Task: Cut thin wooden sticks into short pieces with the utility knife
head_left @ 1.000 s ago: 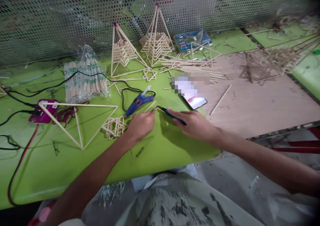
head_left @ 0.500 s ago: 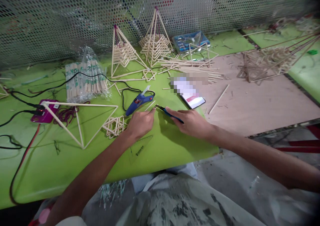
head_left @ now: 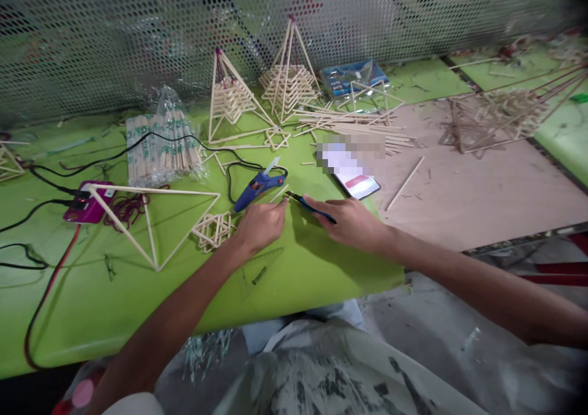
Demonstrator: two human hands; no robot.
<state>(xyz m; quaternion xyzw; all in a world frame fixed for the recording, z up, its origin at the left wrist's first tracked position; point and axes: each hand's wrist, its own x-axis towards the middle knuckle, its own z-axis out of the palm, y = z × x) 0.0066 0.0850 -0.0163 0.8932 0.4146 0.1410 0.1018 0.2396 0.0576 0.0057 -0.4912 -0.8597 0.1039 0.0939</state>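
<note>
My right hand [head_left: 356,222] is closed round a blue cutter knife [head_left: 316,210], its dark tip pointing left. Right at that tip are the fingertips of my left hand [head_left: 263,224], pinched on what looks like a short wooden stick; the fingers cover most of it. A thin pale stick [head_left: 278,193] shows just behind those fingers. Beyond my left hand lies a blue glue gun [head_left: 258,190] with a glue stick in its back. Beside my left wrist sits a small star-shaped stick frame [head_left: 214,231]. A clear set square [head_left: 261,272] lies below my left hand.
A large triangular stick frame [head_left: 187,237] stands at left by a purple power adapter [head_left: 89,203] with cables. Behind are bagged chopsticks [head_left: 163,149], two stick pyramids [head_left: 232,100], loose sticks [head_left: 349,121] and a phone [head_left: 351,173]. A wooden board [head_left: 459,207] lies at right.
The view has shifted slightly, so the table's things appear a little further right. Both hands and the cutter knife keep nearly the same pose.
</note>
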